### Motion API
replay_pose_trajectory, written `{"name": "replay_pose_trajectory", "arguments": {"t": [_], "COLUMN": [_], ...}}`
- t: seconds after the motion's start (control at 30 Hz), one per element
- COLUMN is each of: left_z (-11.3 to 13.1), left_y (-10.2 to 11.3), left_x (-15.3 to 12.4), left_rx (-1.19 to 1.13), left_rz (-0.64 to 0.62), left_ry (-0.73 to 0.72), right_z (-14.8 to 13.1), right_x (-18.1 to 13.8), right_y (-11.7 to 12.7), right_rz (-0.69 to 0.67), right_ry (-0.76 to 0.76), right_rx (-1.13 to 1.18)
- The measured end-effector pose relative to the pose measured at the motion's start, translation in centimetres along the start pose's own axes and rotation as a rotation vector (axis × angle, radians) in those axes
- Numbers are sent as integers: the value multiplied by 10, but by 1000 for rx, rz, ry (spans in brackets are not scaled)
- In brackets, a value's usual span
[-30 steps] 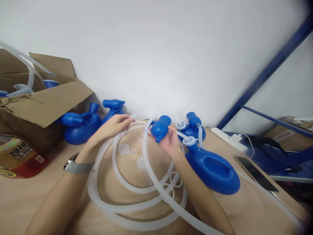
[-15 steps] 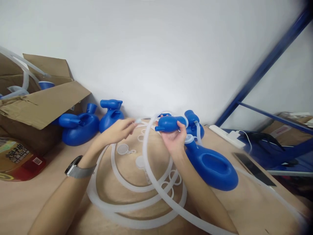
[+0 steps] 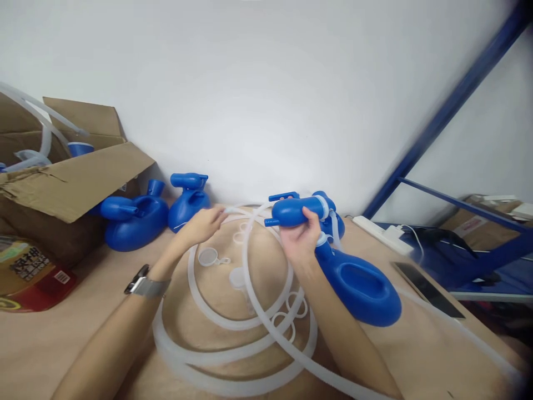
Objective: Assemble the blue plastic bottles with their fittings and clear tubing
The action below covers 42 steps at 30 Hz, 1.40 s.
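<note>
My right hand (image 3: 300,240) is wrapped from below round a blue bulb-shaped plastic part (image 3: 293,213), which has a narrow spout pointing left and a translucent collar at its right end. My left hand (image 3: 204,225) is closed, its fingertips pinching the end of a translucent hose (image 3: 233,210). That hose lies in wide loops on the table, and one strand passes between my hands. A blue bottle (image 3: 362,286) with a recessed handle lies beside my right forearm. Between the loops are a clear cap with a strap (image 3: 208,256), another cap (image 3: 237,278) and white rings (image 3: 296,304).
Blue bottles with bulb heads stand at the left (image 3: 137,222), by the wall (image 3: 188,208) and behind my right hand. An open cardboard box (image 3: 79,172) and a red-yellow container (image 3: 33,278) are at left. A power strip (image 3: 383,235), a phone (image 3: 428,290) and a blue rack (image 3: 449,105) are at right.
My left hand has closed its fingertips on the hose end and shifted slightly left. The blue bulb part has moved a little to the right in my right hand.
</note>
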<state>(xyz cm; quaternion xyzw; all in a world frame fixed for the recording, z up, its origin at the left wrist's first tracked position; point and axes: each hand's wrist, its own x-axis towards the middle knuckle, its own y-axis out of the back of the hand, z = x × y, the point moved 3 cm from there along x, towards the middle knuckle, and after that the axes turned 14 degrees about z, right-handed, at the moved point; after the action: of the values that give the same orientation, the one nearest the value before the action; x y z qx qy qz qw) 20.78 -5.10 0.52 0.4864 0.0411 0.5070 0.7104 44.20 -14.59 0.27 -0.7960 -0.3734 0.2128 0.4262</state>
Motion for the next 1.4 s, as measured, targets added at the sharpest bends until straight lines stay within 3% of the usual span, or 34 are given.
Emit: {"name": "replay_pose_trajectory", "arguments": {"t": [0.1,0.17,0.23,0.43,0.57,0.8,1.03,1.2,1.4], "left_z": [-14,-4,12,38,50,55,51,66,78], "left_y": [-36,-58,-66,-26,-11,-16,-27,-22,-31], "left_x": [-4,-9,-12,-5,-7,-12,-14,-16,-26], "left_rx": [22,-46,-105,-305,-235,-165,-133,-166,-227], "left_rz": [-38,-107,-141,-96,-16,6,124,128,98], "left_ry": [-45,-135,-216,-199,-235,-318,-359,-347,-284], "right_z": [-12,-15,-16,2,17,28,33,38,28], "right_x": [-1,-1,1,8,4,0,-14,-20,-34], "right_y": [-6,-8,-7,4,5,7,3,0,-13], "right_rz": [-20,-45,-51,107,76,73,39,-1,-75], "right_ry": [13,7,21,92,63,10,50,-64,109], "right_rx": [0,-2,-6,-27,-47,-53,-52,-52,-94]}}
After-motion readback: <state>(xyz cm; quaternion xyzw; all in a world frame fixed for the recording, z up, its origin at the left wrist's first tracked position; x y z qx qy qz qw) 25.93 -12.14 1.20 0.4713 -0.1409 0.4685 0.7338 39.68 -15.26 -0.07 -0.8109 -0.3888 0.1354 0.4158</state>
